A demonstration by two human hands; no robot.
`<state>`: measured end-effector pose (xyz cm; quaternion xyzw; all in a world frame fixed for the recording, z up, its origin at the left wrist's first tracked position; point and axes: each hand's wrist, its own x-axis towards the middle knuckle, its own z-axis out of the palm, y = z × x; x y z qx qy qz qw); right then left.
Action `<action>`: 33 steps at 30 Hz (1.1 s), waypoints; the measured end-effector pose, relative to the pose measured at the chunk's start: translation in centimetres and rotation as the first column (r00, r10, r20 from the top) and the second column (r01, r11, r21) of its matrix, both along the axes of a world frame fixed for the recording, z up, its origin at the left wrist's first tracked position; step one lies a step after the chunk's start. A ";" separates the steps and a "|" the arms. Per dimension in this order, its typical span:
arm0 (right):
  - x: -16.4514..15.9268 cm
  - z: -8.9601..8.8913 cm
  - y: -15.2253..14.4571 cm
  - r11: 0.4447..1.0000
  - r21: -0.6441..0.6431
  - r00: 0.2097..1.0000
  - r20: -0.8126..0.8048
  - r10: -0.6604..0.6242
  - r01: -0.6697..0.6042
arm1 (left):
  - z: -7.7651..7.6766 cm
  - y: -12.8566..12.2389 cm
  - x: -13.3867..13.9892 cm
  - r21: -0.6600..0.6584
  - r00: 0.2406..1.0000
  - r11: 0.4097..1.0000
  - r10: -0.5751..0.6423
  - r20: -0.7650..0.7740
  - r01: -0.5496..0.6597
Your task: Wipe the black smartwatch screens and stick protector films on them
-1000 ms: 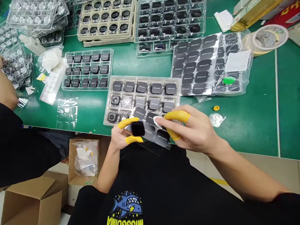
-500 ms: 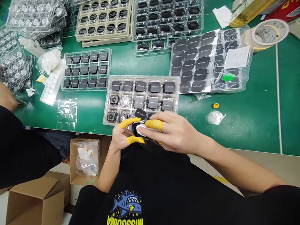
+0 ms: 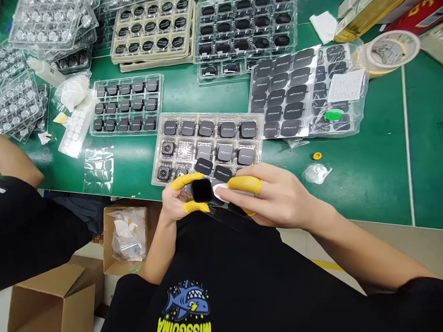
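Note:
My left hand, with yellow finger cots on its thumb and a finger, grips a smartwatch body by its edges, dark screen facing up. Close to its right, my right hand pinches a small white wiping pad. A yellow cot covers one of its fingers too. Pad and screen are slightly apart. Just beyond the hands is a clear tray of square dark-covered watch bodies, one pocket without a cover. Two dark printed labels overlap its near edge. What lies under my right fingers is partly hidden.
Label sheets in plastic and a tape roll lie to the right. Another filled tray sits left, with stacked trays behind. A co-worker's arm reaches in at far left. Cardboard boxes stand below the table edge.
My right hand has moved right with the white pad, off the watch screen. The screen, partly covered before, now shows fully. The co-worker's arm at left has shifted.

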<state>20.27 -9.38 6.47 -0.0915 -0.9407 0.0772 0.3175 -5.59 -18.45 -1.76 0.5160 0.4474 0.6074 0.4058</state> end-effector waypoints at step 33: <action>-3.7 -0.2 -1.3 0.983 0.081 0.987 -0.014 -0.163 0.164 | 0.2 -0.4 0.6 -0.021 0.996 1.000 -0.009 -0.089 0.008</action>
